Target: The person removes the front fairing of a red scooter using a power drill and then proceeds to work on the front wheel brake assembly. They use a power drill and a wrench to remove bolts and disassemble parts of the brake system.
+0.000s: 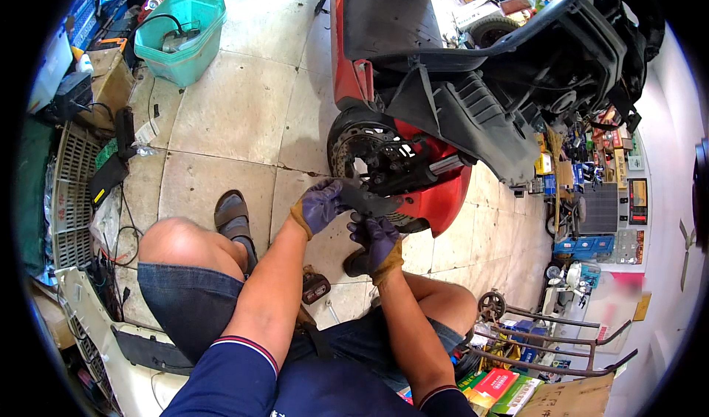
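Note:
My left hand (320, 207), in a purple glove with a tan cuff, is closed on the near end of a dark, flat, curved piece (374, 202). Its exact kind I cannot tell. Just below and to the right, my right hand (378, 244), gloved alike, has its fingers drawn together close to that piece's lower edge; whatever they pinch is hidden. Beyond both hands stands a scooter's front wheel (341, 138) with a drilled brake disc (344, 153), a fork leg (445, 165) and a red mudguard (447, 204).
The scooter's red and black body (473, 100) fills the upper right. On the tiled floor stand a teal tub (193, 61) at the far left and a power tool battery (316, 288) between my legs. A metal hand cart (561, 343) lies at the right, near cardboard boxes (565, 396).

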The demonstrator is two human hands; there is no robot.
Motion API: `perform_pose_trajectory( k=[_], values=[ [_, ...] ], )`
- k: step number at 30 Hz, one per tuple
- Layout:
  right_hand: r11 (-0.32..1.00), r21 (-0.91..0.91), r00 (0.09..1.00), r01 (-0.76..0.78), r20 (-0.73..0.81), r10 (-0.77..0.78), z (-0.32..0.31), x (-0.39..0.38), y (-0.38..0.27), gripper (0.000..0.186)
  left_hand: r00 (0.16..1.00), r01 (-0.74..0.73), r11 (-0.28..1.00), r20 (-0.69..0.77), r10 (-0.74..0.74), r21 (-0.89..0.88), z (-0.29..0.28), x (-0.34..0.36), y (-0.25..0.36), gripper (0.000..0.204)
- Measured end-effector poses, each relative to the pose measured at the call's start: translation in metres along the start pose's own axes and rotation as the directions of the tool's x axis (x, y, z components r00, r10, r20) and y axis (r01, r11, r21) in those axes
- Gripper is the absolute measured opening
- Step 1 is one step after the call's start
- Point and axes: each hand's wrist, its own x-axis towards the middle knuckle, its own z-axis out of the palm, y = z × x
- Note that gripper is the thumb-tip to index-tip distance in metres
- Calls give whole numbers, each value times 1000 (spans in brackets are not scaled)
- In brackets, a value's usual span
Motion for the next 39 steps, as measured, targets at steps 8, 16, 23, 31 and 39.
perform_pose_trajectory(
  k=[8, 16, 23, 31, 39],
  values=[
    [967, -225, 992, 123, 17, -122, -15, -5, -36, 24, 999, 48, 999, -19, -48, -5, 27, 8, -2, 31],
    [978, -199, 993, 68, -77, -85, -9, 39, -9, 23, 986, -11, 999, -169, 17, 37, -8, 33, -4, 28],
    [972, -231, 995, -33, -100, 10, -1, 70, -1, 29, 958, 24, 1000, -287, -21, 7, -48, 62, -3, 27],
    [906, -315, 952, -282, 27, 305, -10, 50, -13, 39, 923, -27, 981, -383, -49, -190, -93, 74, -35, 29],
    [814, -558, 905, -160, 247, 347, -4, 33, -3, 44, 878, -18, 973, -470, -95, -229, -100, 95, -38, 29]
  ],
)
